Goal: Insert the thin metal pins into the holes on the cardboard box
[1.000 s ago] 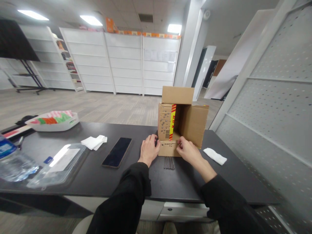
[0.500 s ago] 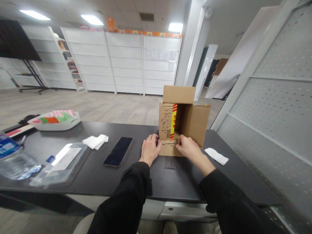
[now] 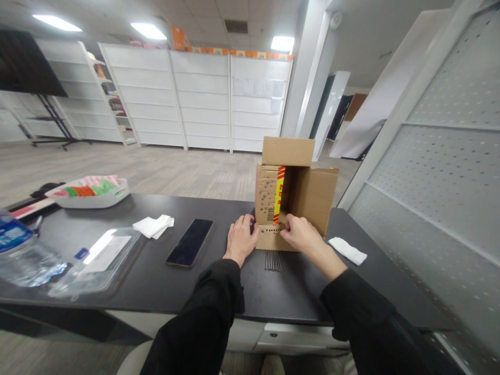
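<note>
The brown cardboard box (image 3: 297,195), open toward the wearer, is steadied by the left hand (image 3: 241,240), fingers curled against its perforated front flap (image 3: 269,235). The right hand (image 3: 300,235) pinches something unidentifiable at a hole. Likely nail-insertion; careful alignment is needed next, with thin metal nails (image 3: 272,260) lying just below the fingers.

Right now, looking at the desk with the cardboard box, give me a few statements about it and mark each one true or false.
1. Both hands, left hand and right hand, rest on the front flap of the cardboard box. True.
2. The phone lies right of the box. False: it lies left of it.
3. A bundle of thin metal rods lies on the desk just before the flap. True.
4. The box is closed. False: it stands open toward the person.
5. The water bottle stands upright. False: it lies on its side.
</note>
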